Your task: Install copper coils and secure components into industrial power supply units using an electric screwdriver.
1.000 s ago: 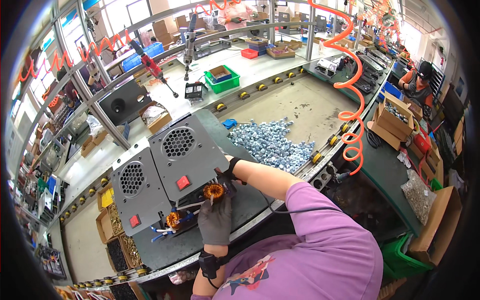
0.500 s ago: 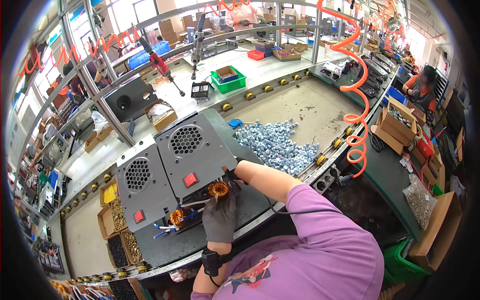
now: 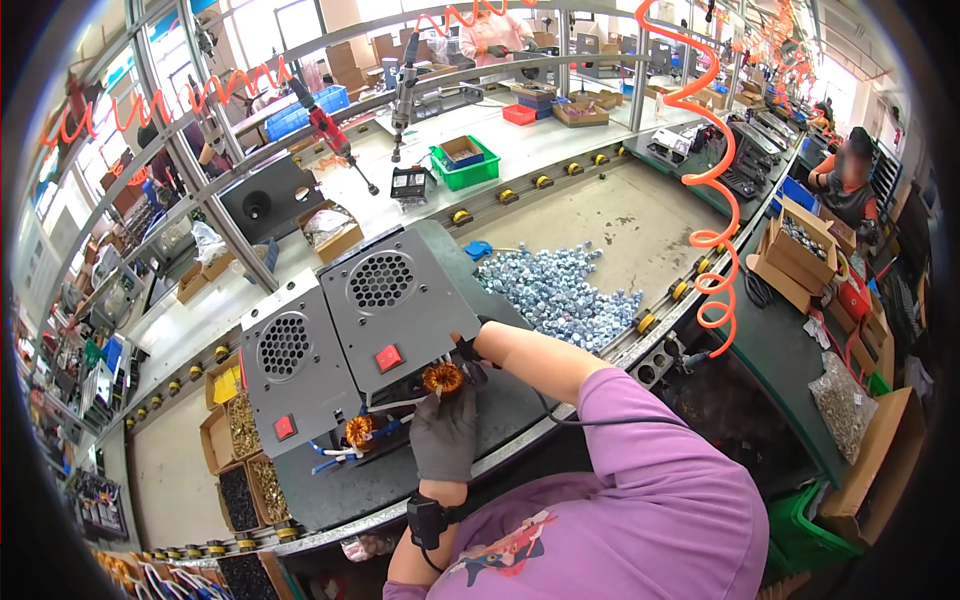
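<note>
Here, left hand [image 3: 445, 440] gloved, fingertips at the right coil [image 3: 442, 378], grip unclear | right hand [image 3: 467, 350] mostly hidden by the right panel [image 3: 400, 316], hold cannot be told | right coil at that panel's lower edge, near its red switch [image 3: 388, 358], above the dark mat [image 3: 340, 490]

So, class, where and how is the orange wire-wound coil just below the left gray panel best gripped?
Probably by the outer rim of the coil, coming from the person's own side: its ring shape offers opposite edges to pinch, the gray panel borders it on the far side, and the blue and white wires beside it are best avoided.
</note>
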Demonstrator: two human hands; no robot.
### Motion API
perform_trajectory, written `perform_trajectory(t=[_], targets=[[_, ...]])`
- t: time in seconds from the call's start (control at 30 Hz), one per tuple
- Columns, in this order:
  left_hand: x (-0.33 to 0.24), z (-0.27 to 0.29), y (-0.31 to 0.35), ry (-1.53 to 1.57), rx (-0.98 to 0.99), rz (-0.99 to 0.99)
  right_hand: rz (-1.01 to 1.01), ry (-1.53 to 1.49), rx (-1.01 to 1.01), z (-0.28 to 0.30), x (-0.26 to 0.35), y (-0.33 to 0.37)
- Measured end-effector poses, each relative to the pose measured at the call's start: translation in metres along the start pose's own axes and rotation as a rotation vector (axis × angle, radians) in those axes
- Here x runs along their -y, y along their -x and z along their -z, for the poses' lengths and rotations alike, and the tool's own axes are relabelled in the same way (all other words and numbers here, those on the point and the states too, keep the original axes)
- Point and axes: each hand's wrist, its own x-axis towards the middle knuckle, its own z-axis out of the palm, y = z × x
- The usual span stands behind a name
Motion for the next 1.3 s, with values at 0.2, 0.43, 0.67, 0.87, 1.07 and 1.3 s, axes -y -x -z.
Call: perform_trajectory(t=[0.2, 0.43, 0.67, 0.87, 1.07, 1.3], targets=[[0.002, 0.002, 0.0, -0.05, -0.028, -0.033, 0.033, 0.0, -0.006, 0.004, 0.007, -0.004], [0.002, 0.008, -0.001, -0.121, 0.025, -0.049, 0.041, -0.015, 0.003, 0.011, 0.012, -0.002], [0.002, 0.01, -0.003, -0.393, -0.039, -0.03, 0.045, -0.026, 0.029, 0.005, 0.01, 0.01], [0.003, 0.008, 0.007, 0.038, 0.011, 0.071, 0.073, 0.018, 0.165, 0.027, -0.006, 0.05], [-0.038, -0.013, 0.031, -0.711, 0.02, 0.265, -0.443, 0.004, 0.522, 0.174, -0.062, 0.043], [-0.044, -0.035, -0.01, -2.225, 0.283, -0.434, -0.043, 0.131, -0.557, 0.313, -0.025, -0.124]])
